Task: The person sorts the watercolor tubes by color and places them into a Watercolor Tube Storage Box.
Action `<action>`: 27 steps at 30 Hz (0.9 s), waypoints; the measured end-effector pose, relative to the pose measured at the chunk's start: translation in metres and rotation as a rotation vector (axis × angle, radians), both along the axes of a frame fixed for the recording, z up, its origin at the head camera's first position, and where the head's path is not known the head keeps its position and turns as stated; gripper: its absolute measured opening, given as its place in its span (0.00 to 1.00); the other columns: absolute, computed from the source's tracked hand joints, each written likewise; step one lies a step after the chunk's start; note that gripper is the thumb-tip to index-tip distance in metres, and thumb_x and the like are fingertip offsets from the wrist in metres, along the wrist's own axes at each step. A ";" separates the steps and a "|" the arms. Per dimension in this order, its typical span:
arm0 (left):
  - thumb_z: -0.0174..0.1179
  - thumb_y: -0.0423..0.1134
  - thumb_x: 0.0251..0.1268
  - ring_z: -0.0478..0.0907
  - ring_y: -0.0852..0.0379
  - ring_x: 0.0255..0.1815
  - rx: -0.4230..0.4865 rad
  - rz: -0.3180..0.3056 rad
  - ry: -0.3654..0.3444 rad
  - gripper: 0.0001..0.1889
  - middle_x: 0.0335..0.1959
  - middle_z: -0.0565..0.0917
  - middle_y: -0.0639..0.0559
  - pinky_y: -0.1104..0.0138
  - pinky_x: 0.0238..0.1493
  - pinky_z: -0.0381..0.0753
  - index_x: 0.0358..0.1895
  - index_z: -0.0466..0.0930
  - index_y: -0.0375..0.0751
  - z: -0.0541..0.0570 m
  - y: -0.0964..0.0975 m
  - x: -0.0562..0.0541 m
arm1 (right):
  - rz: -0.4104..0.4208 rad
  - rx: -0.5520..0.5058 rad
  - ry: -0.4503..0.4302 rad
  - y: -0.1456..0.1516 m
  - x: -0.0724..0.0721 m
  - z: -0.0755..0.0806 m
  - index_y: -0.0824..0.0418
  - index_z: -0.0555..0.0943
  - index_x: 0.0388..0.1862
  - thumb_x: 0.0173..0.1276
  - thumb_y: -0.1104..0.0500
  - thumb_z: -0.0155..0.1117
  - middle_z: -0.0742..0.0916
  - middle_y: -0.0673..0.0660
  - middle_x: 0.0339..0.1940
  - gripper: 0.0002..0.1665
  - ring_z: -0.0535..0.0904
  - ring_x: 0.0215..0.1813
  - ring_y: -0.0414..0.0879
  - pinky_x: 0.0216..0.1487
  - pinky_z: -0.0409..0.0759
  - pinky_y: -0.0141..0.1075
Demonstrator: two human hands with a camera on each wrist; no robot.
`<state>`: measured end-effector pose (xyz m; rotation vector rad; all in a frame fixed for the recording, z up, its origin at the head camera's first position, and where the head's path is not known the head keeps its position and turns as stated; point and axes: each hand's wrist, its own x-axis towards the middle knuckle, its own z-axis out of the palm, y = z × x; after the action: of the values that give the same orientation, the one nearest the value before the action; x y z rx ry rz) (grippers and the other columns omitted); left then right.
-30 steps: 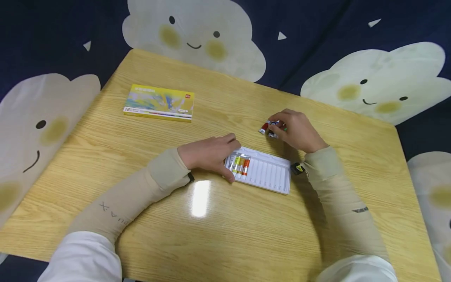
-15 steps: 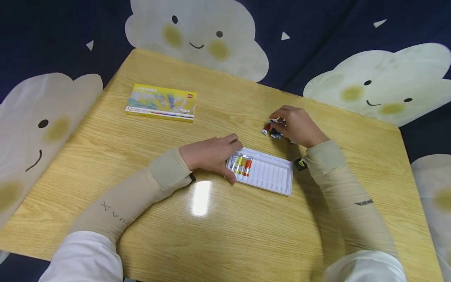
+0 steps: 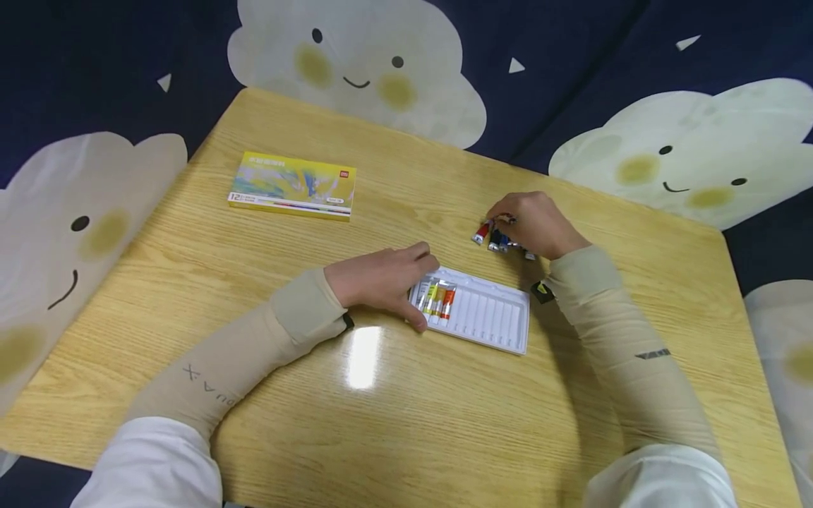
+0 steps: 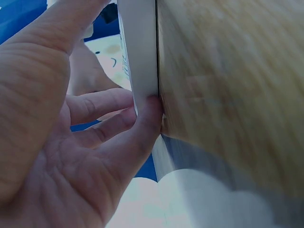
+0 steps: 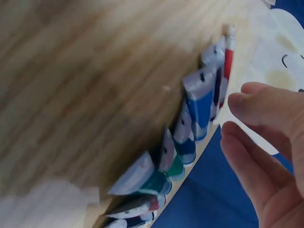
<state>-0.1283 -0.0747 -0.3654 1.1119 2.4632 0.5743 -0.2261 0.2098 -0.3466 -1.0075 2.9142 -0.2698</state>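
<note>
Two hands: left hand (image 3: 383, 277) tight on white tray (image 3: 488, 315), right hand (image 3: 536, 222) (fingertips (image 5: 243, 103) apart) near paint tubes (image 5: 187, 143).

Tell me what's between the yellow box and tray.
Head view, box to tray: a bare stretch of table, then the left hand gripping the tray's end.

Wood-grained bench (image 3: 406, 416) here, with a yellow box (image 3: 293, 185) at the frame's upper left! White tray (image 3: 488, 315) right of centre, loose tubes (image 3: 495, 240) bunched just above it.
</note>
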 end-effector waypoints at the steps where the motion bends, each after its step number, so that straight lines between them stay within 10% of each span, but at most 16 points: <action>1: 0.76 0.65 0.49 0.75 0.55 0.50 0.000 -0.001 0.001 0.49 0.59 0.73 0.48 0.59 0.59 0.81 0.69 0.70 0.39 0.000 0.000 0.000 | 0.012 0.009 -0.004 -0.001 0.000 0.000 0.62 0.91 0.46 0.65 0.69 0.71 0.92 0.61 0.46 0.11 0.89 0.49 0.55 0.52 0.86 0.50; 27: 0.76 0.66 0.49 0.76 0.56 0.49 -0.004 0.006 -0.014 0.50 0.60 0.72 0.49 0.59 0.58 0.81 0.70 0.69 0.40 0.001 0.000 0.000 | 0.132 0.070 -0.083 -0.025 -0.004 -0.004 0.60 0.90 0.48 0.66 0.68 0.72 0.91 0.58 0.45 0.13 0.88 0.49 0.52 0.55 0.84 0.48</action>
<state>-0.1281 -0.0742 -0.3648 1.0961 2.4557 0.5760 -0.2302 0.1845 -0.3504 -1.1424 2.7487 -0.1965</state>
